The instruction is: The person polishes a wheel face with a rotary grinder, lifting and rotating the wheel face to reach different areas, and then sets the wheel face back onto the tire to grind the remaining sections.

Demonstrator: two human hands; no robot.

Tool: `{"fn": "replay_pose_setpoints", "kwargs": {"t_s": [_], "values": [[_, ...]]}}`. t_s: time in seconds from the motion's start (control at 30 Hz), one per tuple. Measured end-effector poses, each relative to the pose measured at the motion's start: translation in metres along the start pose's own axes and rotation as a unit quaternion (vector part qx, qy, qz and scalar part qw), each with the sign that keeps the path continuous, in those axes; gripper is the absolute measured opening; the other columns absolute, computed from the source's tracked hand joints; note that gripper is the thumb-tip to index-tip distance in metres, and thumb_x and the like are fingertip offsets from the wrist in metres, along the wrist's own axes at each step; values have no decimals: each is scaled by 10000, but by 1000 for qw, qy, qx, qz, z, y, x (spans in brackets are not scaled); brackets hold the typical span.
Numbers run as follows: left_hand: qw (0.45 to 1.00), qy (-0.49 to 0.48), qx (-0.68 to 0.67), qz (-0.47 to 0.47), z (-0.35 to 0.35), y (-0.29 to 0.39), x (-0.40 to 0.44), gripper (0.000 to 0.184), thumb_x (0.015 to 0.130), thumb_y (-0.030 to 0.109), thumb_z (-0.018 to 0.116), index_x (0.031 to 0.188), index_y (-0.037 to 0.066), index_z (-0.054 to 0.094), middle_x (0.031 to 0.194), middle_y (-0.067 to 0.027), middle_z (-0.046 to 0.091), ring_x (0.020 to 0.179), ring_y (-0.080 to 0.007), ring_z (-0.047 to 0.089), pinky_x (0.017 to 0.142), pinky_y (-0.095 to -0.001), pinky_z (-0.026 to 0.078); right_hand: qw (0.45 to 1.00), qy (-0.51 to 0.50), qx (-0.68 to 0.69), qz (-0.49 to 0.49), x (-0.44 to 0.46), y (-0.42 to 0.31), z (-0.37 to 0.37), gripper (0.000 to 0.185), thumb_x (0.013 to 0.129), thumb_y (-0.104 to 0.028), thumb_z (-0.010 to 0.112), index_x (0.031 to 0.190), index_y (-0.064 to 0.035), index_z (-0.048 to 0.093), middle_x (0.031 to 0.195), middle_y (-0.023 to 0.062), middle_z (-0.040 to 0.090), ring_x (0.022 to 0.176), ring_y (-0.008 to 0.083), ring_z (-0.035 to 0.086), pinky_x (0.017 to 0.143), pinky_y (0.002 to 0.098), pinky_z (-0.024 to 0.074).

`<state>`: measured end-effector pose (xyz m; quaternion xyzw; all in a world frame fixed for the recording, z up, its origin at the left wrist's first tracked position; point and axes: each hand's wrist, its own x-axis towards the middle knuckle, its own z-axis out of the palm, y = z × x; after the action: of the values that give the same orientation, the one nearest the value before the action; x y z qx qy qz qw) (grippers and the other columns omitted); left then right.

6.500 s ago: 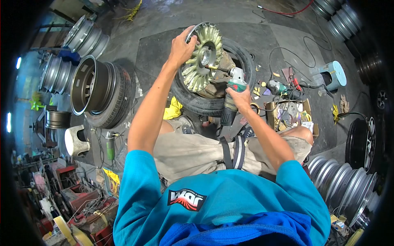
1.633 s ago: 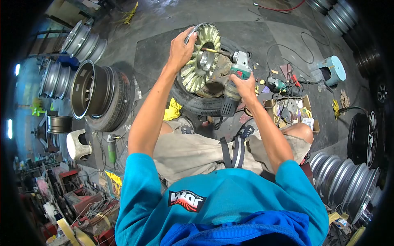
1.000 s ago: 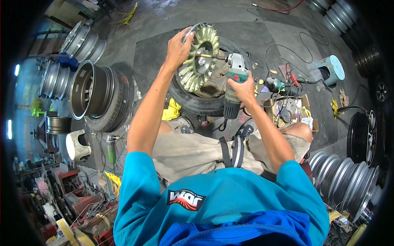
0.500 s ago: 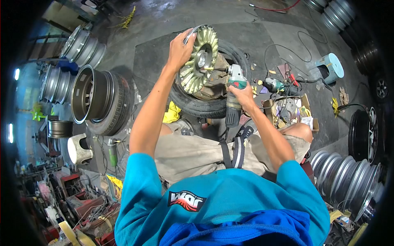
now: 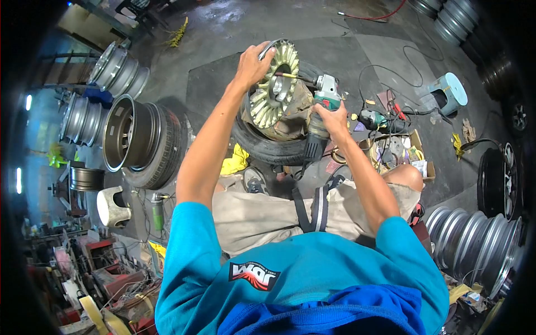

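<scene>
Near the top centre, my left hand [image 5: 255,64] is closed around the upper rim of a multi-spoked wheel [image 5: 261,113], its face pale yellow-green with a dark, shiny centre. The wheel stands tilted on a brown, lumpy pad [image 5: 296,114] inside a tyre lying flat [image 5: 268,152]. My right hand [image 5: 333,119] grips a grey and green angle grinder [image 5: 328,86], its body pointing down toward my lap. From the grinder's head a thin shaft with a slim yellowish bit [image 5: 287,75] reaches across the wheel face, just above the hub. Whether the bit touches the spokes, I cannot tell.
A second green grinder [image 5: 373,118] and a cardboard box of discs and scraps [image 5: 416,146] lie to the right. A blue stool [image 5: 449,90] stands beyond them. On the left are a bronze rim [image 5: 125,134] on a tyre and a yellow cloth [image 5: 237,159]. Cords cross the floor.
The grinder has shifted up, and its bit has gone from beside the hub to above it. My left hand and the wheel have moved slightly right and down in view.
</scene>
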<state>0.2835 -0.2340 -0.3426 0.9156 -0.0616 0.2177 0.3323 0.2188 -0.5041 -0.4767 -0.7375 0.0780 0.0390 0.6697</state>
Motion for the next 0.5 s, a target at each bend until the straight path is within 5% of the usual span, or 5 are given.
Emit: {"fn": "replay_pose_setpoints", "kwargs": {"t_s": [0.07, 0.17, 0.27, 0.33, 0.5], "values": [[996, -80, 33, -16, -20, 14, -8, 546, 995, 451, 619, 1389, 73, 635, 1154, -250, 695, 1089, -369, 668, 963, -425, 504, 998, 53, -11, -20, 16, 14, 1, 611, 710, -214, 849, 1208, 1, 568, 1020, 90, 677, 874, 191, 660, 790, 355, 561], [988, 3, 134, 77, -35, -36, -76, 674, 884, 472, 753, 1363, 16, 624, 1092, -217, 680, 1002, -369, 658, 896, -426, 512, 998, 64, -15, -16, 29, 29, -10, 614, 707, -217, 854, 1204, 5, 568, 1022, 97, 678, 870, 194, 668, 779, 362, 569], [990, -62, -4, -124, -34, -24, -169, 506, 878, 138, 758, 1322, -1, 559, 1188, -259, 701, 1177, -361, 684, 925, -433, 529, 998, 61, -17, 3, 19, 28, -16, 622, 704, -220, 862, 1202, 8, 568, 1026, 102, 677, 874, 198, 674, 787, 364, 575], [992, -23, -52, -110, -31, -22, -175, 440, 882, 103, 734, 1276, -5, 570, 1126, -253, 714, 1104, -363, 708, 897, -409, 533, 999, -22, 11, 33, -2, -8, -31, 976, 625, -373, 889, 1361, 118, 477, 1227, 223, 654, 1095, 292, 651, 964, 380, 524], [980, -160, 111, -34, -74, -43, -98, 407, 845, 132, 682, 1230, 13, 622, 979, -170, 736, 869, -279, 723, 790, -415, 570, 1000, -7, -3, -18, -10, -1, -47, 868, 651, -330, 893, 1315, 77, 511, 1184, 198, 664, 1027, 259, 662, 909, 369, 542]]}}
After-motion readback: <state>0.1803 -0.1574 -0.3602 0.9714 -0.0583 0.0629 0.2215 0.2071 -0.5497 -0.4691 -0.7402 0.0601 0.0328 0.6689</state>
